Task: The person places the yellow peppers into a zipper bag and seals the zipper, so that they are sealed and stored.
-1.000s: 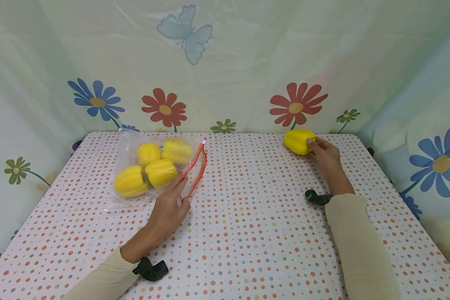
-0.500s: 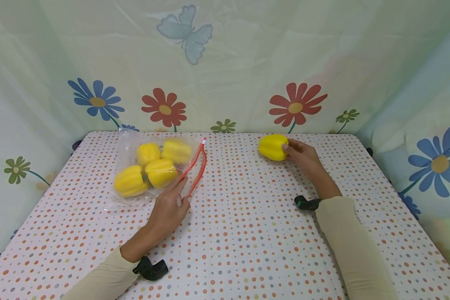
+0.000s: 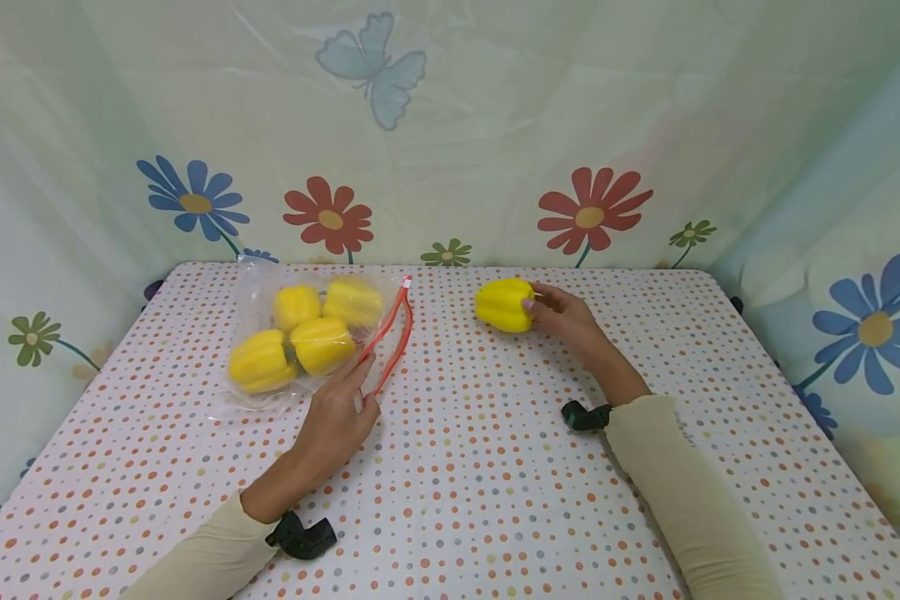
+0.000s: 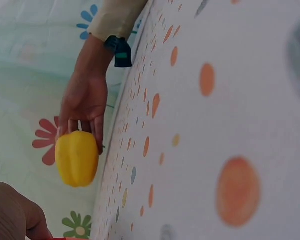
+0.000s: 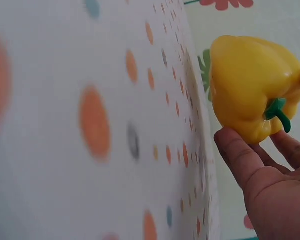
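Note:
Between the fingertips and thumb of my right hand [image 3: 570,325] is a yellow bell pepper [image 3: 504,305], held by its stem end. The right wrist view shows the green stem [image 5: 277,114] pointing toward the palm, and the left wrist view shows the pepper raised off the table. My left hand [image 3: 339,417] pinches the lower edge of the open mouth of a clear zip bag [image 3: 251,296], by its red zip strip [image 3: 399,354]. Several yellow bell peppers [image 3: 322,346] lie inside the bag, seen through the plastic. Only part of my left hand appears in the left wrist view.
A dotted cloth covers the table [image 3: 480,483]. Behind it hangs a curtain [image 3: 487,108] printed with flowers and a butterfly, close to the table's far edge. Dark wrist cameras [image 3: 302,537] are strapped to both wrists.
My right hand has carried the yellow bell pepper leftward from the far right of the table, closer to the bag. My left hand and the bag have stayed in place.

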Demonstrator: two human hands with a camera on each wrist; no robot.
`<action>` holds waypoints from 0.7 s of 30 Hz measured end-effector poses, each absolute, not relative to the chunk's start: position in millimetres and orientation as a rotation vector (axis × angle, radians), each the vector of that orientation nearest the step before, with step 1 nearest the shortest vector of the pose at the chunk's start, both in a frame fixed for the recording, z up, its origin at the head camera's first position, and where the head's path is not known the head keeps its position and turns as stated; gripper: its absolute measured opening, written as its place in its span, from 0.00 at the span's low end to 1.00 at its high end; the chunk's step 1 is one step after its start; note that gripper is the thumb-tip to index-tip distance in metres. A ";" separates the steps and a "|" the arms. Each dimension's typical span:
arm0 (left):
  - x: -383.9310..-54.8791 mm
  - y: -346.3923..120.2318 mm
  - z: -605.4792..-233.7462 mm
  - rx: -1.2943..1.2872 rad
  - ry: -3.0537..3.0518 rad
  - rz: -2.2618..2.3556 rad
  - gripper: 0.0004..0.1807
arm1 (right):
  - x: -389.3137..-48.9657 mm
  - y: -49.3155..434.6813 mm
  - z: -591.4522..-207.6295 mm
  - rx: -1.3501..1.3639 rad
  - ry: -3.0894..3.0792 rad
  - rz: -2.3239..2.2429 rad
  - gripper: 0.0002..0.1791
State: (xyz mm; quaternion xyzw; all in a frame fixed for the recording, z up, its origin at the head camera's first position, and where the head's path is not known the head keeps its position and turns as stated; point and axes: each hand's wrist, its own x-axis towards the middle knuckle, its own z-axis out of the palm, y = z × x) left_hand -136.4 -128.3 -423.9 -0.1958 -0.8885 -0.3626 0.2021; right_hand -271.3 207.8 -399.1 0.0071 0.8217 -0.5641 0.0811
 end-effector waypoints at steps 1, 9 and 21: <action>-136.4 -128.2 -423.8 -0.545 -2.483 -1.009 0.31 | -271.4 205.2 -400.3 0.008 2.445 -1.692 0.39; -136.2 -128.2 -423.4 -0.538 -2.488 -0.986 0.31 | -267.5 180.2 -401.7 -0.094 2.386 -1.684 0.39; -136.3 -128.4 -423.5 -0.538 -2.490 -0.986 0.32 | -258.2 140.3 -396.1 -0.226 2.338 -1.630 0.36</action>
